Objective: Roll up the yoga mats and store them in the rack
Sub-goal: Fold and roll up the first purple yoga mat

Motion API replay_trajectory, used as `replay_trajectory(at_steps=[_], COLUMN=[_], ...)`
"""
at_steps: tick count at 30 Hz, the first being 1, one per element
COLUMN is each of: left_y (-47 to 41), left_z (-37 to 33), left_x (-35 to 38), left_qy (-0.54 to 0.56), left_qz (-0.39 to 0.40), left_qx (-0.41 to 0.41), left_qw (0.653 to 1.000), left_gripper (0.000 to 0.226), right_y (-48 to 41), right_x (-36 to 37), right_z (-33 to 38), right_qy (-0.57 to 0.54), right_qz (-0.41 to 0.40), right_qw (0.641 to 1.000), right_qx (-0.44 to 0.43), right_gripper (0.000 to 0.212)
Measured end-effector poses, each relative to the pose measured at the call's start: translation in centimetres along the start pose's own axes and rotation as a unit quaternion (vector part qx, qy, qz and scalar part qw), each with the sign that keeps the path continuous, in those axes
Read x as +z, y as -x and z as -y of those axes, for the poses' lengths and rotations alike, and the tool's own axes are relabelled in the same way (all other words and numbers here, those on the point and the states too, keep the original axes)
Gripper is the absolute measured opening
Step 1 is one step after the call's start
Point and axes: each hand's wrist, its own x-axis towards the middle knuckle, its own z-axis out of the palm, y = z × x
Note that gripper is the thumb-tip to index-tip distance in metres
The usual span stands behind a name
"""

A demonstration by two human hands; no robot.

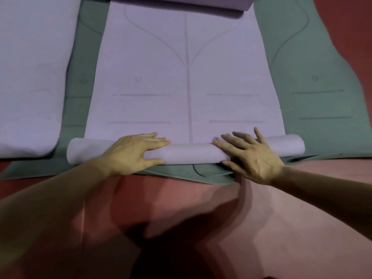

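— Looking ahead of the grip?
— Facing flat lilac mat [187, 77], lying open up to a rolled-up end [181, 6] at the far edge.
— Checking between the left hand [130, 153] and right hand [255, 158]?
— Leaving a bare stretch of roll [191, 153] there, plus free ends outside each hand.
— Pulling back behind the grip?
— Crossing a buckled green mat [211, 176] edge just under the roll, then opening onto red floor [201, 208].

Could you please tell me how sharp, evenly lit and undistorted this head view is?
Head view: dim light; a dark shadow falls across the floor at the bottom; the right hand looks slightly motion-blurred, the left hand sharper; wide-angle distortion bows the edges of the purple mat.
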Motion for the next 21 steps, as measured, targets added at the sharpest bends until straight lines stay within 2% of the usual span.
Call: replay_trajectory(at_steps=[2, 7, 9, 12, 15, 18, 21], left_y=[-0.1, 1.1, 1.1, 0.3, -0.7, -1.5, -1.8], left_z=[0.0, -0.4, -0.6, -0.2, 0.2, 0.5, 0.7], left_x=[-0.4, 0.9, 1.6, 1.4, 0.6, -0.1, -0.4], left_qy=[-0.006, -0.067, -0.071, -0.065, -0.025, -0.005, 0.002], left_qz=[0.002, -0.098, -0.100, -0.077, -0.030, 0.021, 0.029], left_qx=[0.000, 0.054, 0.067, 0.056, 0.031, 0.024, 0.020], left_qw=[1.000, 0.991, 0.990, 0.993, 0.999, 0.999, 0.999], left_gripper=[0.085, 0.072, 0.072, 0.075, 0.073, 0.070, 0.068], right_y=[-0.4, -2.4, -3.1, -3.5, -3.6, -2.3, -1.6], right_x=[-0.3, -1.2, -1.5, -1.7, -1.7, -0.7, 0.9], right_z=[-0.4, -2.1, -2.6, -2.8, -2.5, -1.5, -1.0], right_qy=[-0.021, -0.092, -0.117, -0.099, -0.056, -0.090, -0.061], right_qz=[0.026, 0.088, 0.109, 0.110, 0.076, -0.023, -0.064], right_qw=[0.999, 0.992, 0.987, 0.989, 0.995, 0.995, 0.994], right_qx=[0.004, -0.015, -0.018, -0.022, -0.020, -0.036, -0.059], right_gripper=[0.063, 0.065, 0.066, 0.066, 0.066, 0.061, 0.062])
